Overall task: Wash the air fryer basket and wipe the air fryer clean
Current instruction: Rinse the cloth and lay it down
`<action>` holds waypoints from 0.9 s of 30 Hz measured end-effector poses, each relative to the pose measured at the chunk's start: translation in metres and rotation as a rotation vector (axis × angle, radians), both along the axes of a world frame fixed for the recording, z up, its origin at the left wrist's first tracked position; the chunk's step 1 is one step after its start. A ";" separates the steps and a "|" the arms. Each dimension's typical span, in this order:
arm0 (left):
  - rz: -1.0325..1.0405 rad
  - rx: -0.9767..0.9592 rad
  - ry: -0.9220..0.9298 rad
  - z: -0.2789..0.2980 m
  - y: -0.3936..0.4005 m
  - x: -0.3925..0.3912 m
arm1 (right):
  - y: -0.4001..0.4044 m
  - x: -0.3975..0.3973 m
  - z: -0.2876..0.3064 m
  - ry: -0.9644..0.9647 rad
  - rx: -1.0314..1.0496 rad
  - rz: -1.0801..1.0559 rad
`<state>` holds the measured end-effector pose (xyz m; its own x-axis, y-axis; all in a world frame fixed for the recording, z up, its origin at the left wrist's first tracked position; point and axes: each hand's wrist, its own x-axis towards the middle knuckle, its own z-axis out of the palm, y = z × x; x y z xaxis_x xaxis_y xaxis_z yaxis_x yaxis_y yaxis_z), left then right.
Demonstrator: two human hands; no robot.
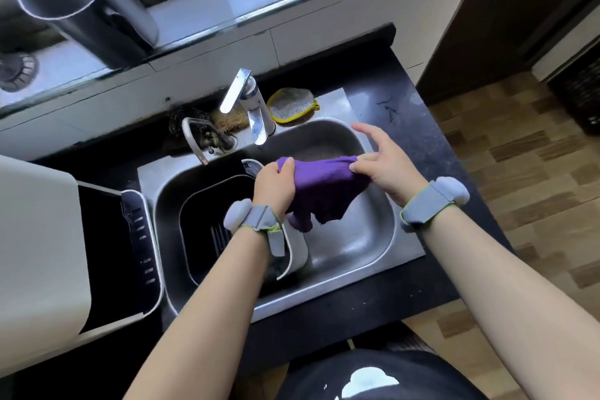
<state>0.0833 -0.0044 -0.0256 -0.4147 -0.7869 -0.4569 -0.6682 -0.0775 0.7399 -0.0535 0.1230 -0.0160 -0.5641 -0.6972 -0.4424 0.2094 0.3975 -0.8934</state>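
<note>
Basket (207, 221) lies in sink (357, 256) under left hand (274, 183) gripping cloth (324, 185).

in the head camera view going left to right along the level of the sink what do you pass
Air fryer → air fryer basket in the sink → left hand → purple cloth → right hand → wooden floor.

Dark surface (402, 88) with inset sink (350, 256), air fryer (39, 253) at left, scrubber (293, 104) behind.
</note>
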 end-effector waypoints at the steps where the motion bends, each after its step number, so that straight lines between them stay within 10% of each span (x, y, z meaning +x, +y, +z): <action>1: -0.020 0.028 -0.006 0.002 -0.001 -0.004 | 0.002 -0.003 0.007 0.022 -0.025 0.000; 5: -0.131 0.222 0.097 0.023 -0.007 -0.015 | 0.007 -0.026 0.025 0.295 0.051 0.154; 9: -0.641 -0.356 -0.123 0.052 0.003 -0.052 | 0.014 -0.050 0.038 0.758 0.288 0.346; 15: -0.558 -0.771 0.105 0.076 0.037 -0.082 | 0.037 -0.061 0.073 1.042 0.234 0.006; 22: -1.017 -0.582 0.013 0.001 0.100 -0.061 | 0.095 -0.049 0.019 0.889 0.846 0.455; 27: -1.047 -0.399 -0.093 -0.044 0.120 -0.054 | 0.114 -0.051 -0.023 0.663 0.884 0.554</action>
